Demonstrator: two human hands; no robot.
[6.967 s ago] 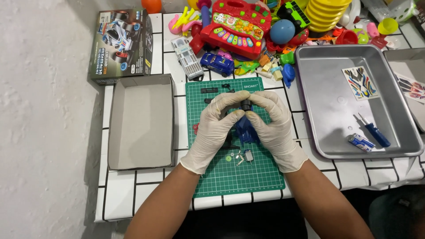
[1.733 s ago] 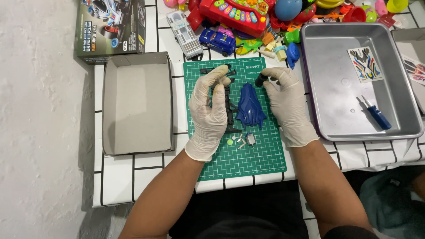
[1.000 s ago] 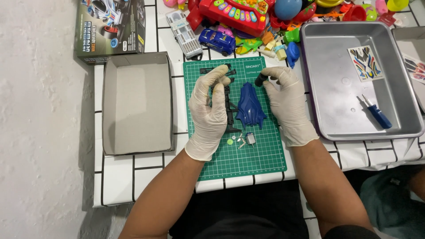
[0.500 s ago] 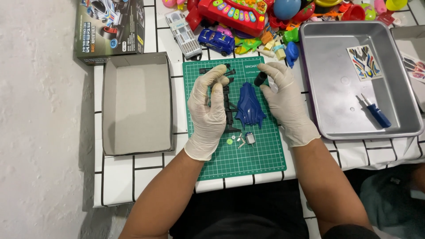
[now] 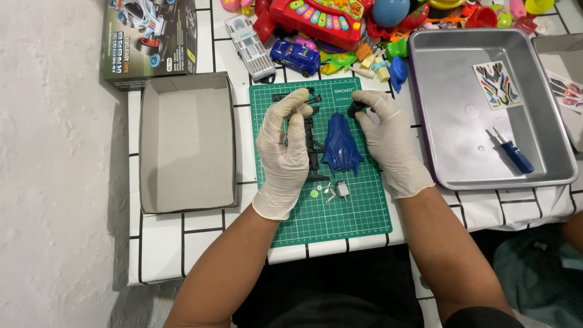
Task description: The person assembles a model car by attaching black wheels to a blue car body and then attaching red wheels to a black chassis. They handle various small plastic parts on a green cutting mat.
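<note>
Since a moment ago, right hand (image 5: 388, 136) has lifted slightly, fingertips pinching a small black wheel (image 5: 356, 109) above the blue car shell (image 5: 341, 146) on the green mat (image 5: 358, 206); left hand (image 5: 284, 149) presses the black chassis (image 5: 312, 143), fingers curled. Metal tray (image 5: 449, 140) sits rightward.

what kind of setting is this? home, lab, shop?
Probably a home hobby table, not a lab: a green cutting mat holding a blue toy car body and small loose parts, a pile of colourful plastic toys behind it, and a metal tray with a screwdriver.
</note>
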